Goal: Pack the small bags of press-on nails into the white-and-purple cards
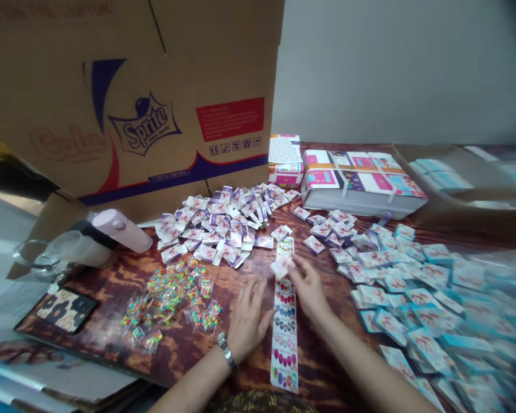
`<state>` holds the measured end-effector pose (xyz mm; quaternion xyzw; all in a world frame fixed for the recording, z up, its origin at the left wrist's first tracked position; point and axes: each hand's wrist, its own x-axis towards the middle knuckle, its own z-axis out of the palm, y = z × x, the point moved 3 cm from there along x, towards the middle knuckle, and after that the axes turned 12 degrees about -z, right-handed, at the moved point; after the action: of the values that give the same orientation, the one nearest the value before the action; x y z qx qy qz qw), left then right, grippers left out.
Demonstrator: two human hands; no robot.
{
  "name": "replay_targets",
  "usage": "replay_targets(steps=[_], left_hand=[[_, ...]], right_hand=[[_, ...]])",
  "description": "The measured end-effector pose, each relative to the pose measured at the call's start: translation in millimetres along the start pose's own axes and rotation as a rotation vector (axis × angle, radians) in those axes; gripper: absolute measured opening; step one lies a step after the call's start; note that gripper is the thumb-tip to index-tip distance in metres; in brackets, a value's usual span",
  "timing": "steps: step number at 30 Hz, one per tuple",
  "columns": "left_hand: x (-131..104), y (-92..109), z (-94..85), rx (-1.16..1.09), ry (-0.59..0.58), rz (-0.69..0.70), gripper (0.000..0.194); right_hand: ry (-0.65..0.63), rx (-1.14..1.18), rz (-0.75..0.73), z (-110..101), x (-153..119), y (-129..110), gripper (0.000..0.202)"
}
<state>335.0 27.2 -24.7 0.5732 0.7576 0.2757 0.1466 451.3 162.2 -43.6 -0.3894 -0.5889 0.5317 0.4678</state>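
Note:
My right hand (310,289) pinches a small white printed box (281,267) above a long paper strip (285,344), which carries rows of coloured nail-like pictures. To the strip's left, my left hand (250,315) lies with fingers stretched out, holding nothing, its thumb close to the strip's edge. Beyond both hands spreads a pile of small white and purple boxes (223,223). Small clear packets of colourful candy (167,295) are heaped left of my left hand. On the right are many small light-blue boxes (421,310), with a few purple ones (333,229) behind them.
A large Sprite carton (163,166) stands at the back left. Wrapped, strapped packs (361,178) sit at the back, beside an open carton (456,209). A pink cup (122,229), a clear jug (75,249) and a flower-patterned phone (66,310) rest at the left.

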Motion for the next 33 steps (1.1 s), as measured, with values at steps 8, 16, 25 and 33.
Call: replay_targets(steps=[8,16,25,33], left_hand=[[-25.2,-1.3,36.2,0.222,-0.199,0.137,0.052],[-24.4,-6.3,39.8,0.246,-0.242,0.133,0.058],[-4.3,-5.7,18.3,-0.018,-0.169,0.065,0.077],[17.7,-2.3,2.0,-0.604,-0.196,-0.208,0.021]], right_hand=[[-0.316,-0.287,-0.138,-39.8,16.1,11.9,0.058],[-0.841,-0.84,-0.501,-32.8,-22.3,28.8,0.055],[-0.817,-0.729,-0.392,-22.1,-24.3,-26.1,0.022],[-0.596,-0.559,-0.537,-14.1,-2.5,-101.7,0.019]])
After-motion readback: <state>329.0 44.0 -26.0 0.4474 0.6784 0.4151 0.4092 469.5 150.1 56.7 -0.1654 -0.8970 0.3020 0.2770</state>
